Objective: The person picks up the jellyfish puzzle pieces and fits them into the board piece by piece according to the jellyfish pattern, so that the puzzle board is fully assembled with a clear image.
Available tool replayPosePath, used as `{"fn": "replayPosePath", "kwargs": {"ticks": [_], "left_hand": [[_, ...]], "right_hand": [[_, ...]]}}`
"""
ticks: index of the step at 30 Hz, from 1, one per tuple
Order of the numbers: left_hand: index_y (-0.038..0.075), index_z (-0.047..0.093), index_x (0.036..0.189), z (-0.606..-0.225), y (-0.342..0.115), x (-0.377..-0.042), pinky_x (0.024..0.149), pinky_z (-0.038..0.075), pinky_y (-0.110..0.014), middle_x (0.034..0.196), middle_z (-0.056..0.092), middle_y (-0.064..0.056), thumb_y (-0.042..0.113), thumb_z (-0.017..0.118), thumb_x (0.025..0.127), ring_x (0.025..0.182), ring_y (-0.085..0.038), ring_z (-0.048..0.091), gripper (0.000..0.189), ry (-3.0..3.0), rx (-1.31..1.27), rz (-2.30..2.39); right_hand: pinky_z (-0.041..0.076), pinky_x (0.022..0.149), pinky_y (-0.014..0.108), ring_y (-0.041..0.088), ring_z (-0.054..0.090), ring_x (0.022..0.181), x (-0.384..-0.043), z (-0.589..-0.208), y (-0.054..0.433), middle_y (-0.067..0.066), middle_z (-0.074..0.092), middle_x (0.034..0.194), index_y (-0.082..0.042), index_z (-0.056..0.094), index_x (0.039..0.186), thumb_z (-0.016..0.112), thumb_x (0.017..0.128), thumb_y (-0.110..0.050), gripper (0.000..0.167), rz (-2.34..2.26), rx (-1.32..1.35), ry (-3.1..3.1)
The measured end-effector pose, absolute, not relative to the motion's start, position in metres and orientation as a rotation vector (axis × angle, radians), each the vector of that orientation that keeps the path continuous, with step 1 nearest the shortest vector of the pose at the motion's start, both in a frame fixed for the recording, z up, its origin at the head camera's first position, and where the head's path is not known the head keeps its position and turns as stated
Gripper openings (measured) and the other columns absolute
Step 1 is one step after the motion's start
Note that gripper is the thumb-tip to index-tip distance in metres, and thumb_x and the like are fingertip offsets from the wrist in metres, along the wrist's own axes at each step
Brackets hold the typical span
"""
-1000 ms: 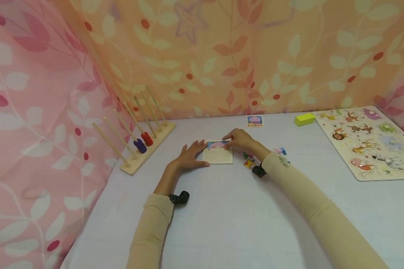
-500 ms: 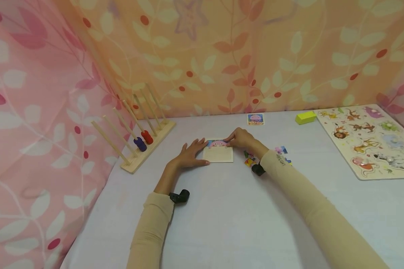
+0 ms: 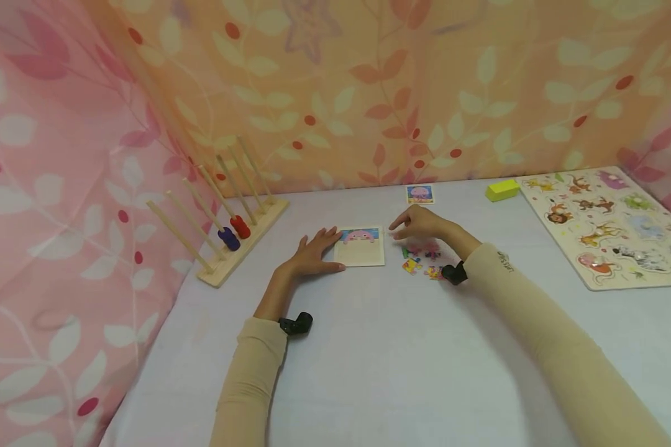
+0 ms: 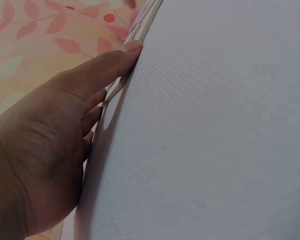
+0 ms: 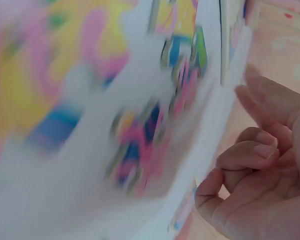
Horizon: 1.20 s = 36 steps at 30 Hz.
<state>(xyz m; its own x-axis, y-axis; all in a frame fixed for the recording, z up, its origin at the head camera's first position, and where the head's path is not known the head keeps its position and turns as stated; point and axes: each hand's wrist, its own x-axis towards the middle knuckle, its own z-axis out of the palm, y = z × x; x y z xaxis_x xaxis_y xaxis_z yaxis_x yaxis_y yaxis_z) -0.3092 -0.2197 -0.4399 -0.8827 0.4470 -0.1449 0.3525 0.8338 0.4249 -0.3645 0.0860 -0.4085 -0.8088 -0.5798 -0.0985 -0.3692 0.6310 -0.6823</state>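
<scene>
A small square puzzle tray [image 3: 360, 254] lies flat in front of me, its far part filled with a strip of pink-and-blue puzzle pieces [image 3: 360, 235]. Along its left side rests my left hand [image 3: 312, 254], thumb at the near corner and spread fingers at the far one. In the left wrist view the thumb tip [image 4: 132, 46] touches the tray's edge. Just right of the tray hovers my right hand [image 3: 422, 222], holding nothing, with its index finger extended. Several loose puzzle pieces [image 3: 411, 266] lie below it; the right wrist view shows them blurred, and the hand partly hides them in the head view.
Behind the right hand lies a jellyfish picture card [image 3: 420, 194]. A yellow block [image 3: 502, 190] and an animal peg board [image 3: 598, 230] stand at the right. On the left is a wooden peg rack [image 3: 243, 245] with blue and red beads. Patterned cloth walls surround the table.
My right hand has let go at the tray's upper right corner and moved right, over the loose pieces. The left hand has stayed at the tray.
</scene>
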Motion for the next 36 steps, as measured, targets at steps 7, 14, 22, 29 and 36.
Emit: {"fn": "replayPosePath", "kwargs": {"ticks": [7, 14, 22, 29, 36], "left_hand": [[0.024, 0.017, 0.148, -0.440, -0.220, -0.309, 0.112, -0.007, -0.054, 0.156, 0.009, 0.002, 0.051, 0.063, 0.079, 0.144, -0.023, -0.001, 0.087, 2.772, 0.614, 0.576], [0.024, 0.018, 0.148, -0.438, -0.222, -0.309, 0.112, -0.007, -0.054, 0.156, 0.009, 0.001, 0.051, 0.063, 0.079, 0.144, -0.022, 0.000, 0.087, 2.777, 0.615, 0.578], [0.023, 0.016, 0.148, -0.440, -0.220, -0.308, 0.112, -0.007, -0.054, 0.156, 0.008, 0.001, 0.051, 0.062, 0.080, 0.144, -0.023, -0.001, 0.087, 2.771, 0.634, 0.575], [0.024, 0.015, 0.148, -0.442, -0.221, -0.308, 0.112, -0.007, -0.054, 0.156, 0.008, 0.002, 0.051, 0.062, 0.080, 0.144, -0.022, -0.002, 0.087, 2.787, 0.637, 0.574], [0.024, 0.016, 0.148, -0.446, -0.222, -0.309, 0.112, -0.008, -0.054, 0.156, 0.008, 0.003, 0.052, 0.062, 0.079, 0.144, -0.021, -0.002, 0.087, 2.788, 0.638, 0.584]], "right_hand": [[0.029, 0.057, 0.027, 0.016, 0.037, 0.065, -0.349, -0.405, 0.116, 0.000, 0.039, 0.065, -0.009, 0.070, 0.104, 0.066, 0.082, -0.018, 0.024, -0.792, -0.695, 2.587], [0.029, 0.055, 0.026, 0.016, 0.037, 0.063, -0.341, -0.409, 0.121, 0.001, 0.040, 0.065, -0.010, 0.068, 0.102, 0.069, 0.080, -0.022, 0.025, -0.745, -0.778, 2.581], [0.032, 0.059, 0.027, 0.014, 0.042, 0.059, -0.333, -0.413, 0.118, 0.000, 0.048, 0.063, -0.008, 0.065, 0.101, 0.067, 0.080, -0.021, 0.024, -0.723, -0.838, 2.578], [0.031, 0.055, 0.025, 0.013, 0.044, 0.057, -0.332, -0.415, 0.116, 0.001, 0.051, 0.063, -0.008, 0.065, 0.099, 0.067, 0.078, -0.019, 0.023, -0.719, -0.848, 2.602], [0.035, 0.065, 0.028, 0.018, 0.044, 0.073, -0.332, -0.416, 0.117, 0.003, 0.053, 0.077, -0.007, 0.066, 0.099, 0.067, 0.080, -0.021, 0.024, -0.738, -0.851, 2.598]]}}
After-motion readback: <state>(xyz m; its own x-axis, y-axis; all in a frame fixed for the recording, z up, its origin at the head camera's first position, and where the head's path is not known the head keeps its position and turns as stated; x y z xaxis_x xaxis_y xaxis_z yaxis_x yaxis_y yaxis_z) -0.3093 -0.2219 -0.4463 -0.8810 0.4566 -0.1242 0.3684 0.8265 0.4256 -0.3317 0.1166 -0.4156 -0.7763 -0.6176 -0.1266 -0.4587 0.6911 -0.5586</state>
